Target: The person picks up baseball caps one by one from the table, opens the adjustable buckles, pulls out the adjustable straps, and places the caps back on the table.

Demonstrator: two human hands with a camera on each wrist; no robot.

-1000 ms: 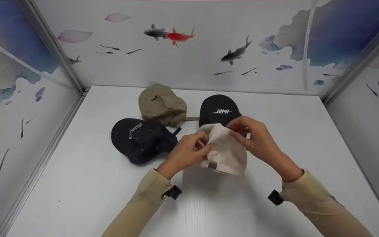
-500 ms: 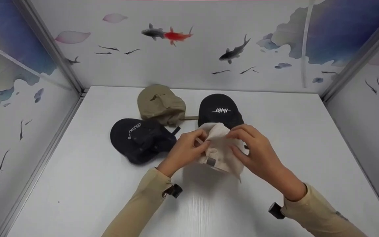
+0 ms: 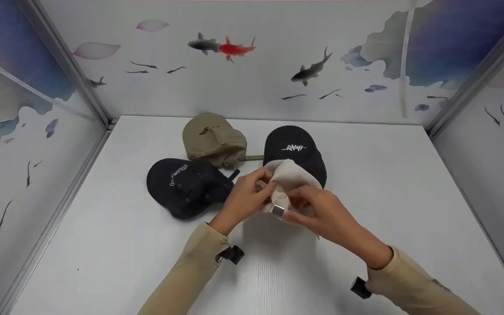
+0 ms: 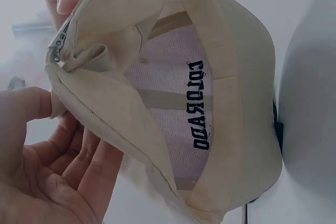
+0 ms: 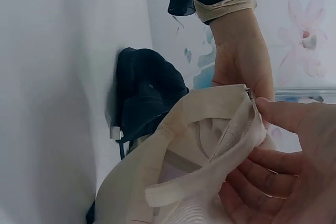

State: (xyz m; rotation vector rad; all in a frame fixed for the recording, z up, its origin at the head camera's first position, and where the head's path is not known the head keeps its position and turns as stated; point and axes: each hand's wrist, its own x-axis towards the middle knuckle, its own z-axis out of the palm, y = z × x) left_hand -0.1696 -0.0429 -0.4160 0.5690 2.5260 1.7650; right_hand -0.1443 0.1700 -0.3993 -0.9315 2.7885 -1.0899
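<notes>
Here, left grip (image 3: 246, 195) and right grip (image 3: 327, 214) pinch cream cap (image 3: 294, 175), partly hiding black cap (image 3: 295, 151).

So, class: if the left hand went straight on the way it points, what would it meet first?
The left hand would first press into the cream cap it pinches; past that, the black cap behind seems next, though depth is unclear and it may pass above.

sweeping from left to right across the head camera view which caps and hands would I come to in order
Dark navy fabric cap with pale lettering, khaki fabric cap, left hand, cream fabric cap, right hand. The black fabric cap with white lettering is left out because the cream one overlaps it.
</notes>
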